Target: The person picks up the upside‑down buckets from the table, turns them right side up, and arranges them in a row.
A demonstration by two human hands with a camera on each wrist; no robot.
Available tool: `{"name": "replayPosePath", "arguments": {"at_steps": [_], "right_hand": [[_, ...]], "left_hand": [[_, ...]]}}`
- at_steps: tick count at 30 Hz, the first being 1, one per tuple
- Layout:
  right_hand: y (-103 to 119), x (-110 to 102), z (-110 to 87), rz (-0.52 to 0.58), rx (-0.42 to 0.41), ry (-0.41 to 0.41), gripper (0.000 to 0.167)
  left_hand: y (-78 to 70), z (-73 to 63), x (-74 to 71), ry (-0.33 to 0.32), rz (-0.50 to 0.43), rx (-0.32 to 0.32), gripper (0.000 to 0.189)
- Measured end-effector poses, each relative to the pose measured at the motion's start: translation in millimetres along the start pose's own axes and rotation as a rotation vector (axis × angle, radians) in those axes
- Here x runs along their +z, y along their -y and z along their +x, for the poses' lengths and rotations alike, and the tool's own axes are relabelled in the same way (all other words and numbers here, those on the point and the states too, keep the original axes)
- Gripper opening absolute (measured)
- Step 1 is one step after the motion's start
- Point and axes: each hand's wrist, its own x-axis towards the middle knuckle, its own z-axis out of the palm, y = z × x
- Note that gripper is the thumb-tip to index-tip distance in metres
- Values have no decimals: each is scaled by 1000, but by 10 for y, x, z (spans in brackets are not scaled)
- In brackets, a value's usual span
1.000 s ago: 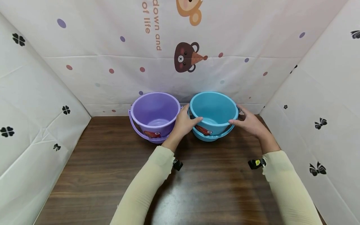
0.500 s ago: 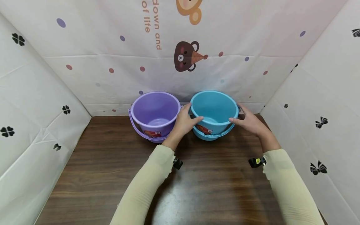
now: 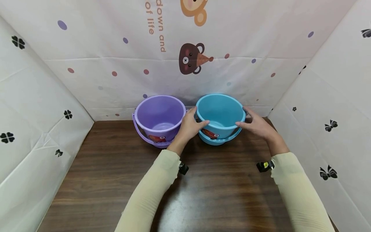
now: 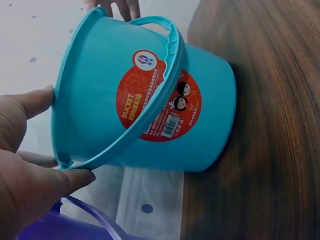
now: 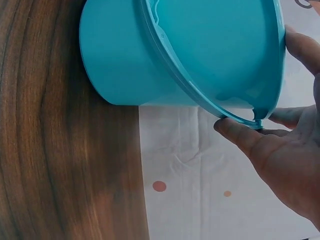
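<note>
A light blue plastic bucket (image 3: 221, 111) stands upright at the back of the table, its matching handle (image 4: 135, 131) hanging down across the front. Red round sticker (image 4: 157, 97) shows on its front wall in the left wrist view. On its left side my left hand (image 3: 187, 129) touches the rim with thumb and fingers spread. My right hand (image 3: 257, 128) mirrors this on the right side, thumb at the front rim, a finger against the handle's hinge end (image 5: 256, 122). Close beside my left hand stands a purple bucket (image 3: 160, 112) with its handle down. Both buckets look empty inside.
Dark wood-grain table (image 3: 116, 190) spans the front. A white printed cloth (image 3: 95, 48) hangs right behind the buckets. White sheets with black motifs rise along the left side (image 3: 32, 122) and the right side (image 3: 313, 106).
</note>
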Motion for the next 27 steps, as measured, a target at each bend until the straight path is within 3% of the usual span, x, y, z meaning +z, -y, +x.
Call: {"name": "replayPosePath", "arguments": {"at_steps": [27], "right_hand": [[8, -11, -8, -4, -9, 9, 95]], "left_hand": [[-9, -31, 20, -6, 11, 9, 88]]}}
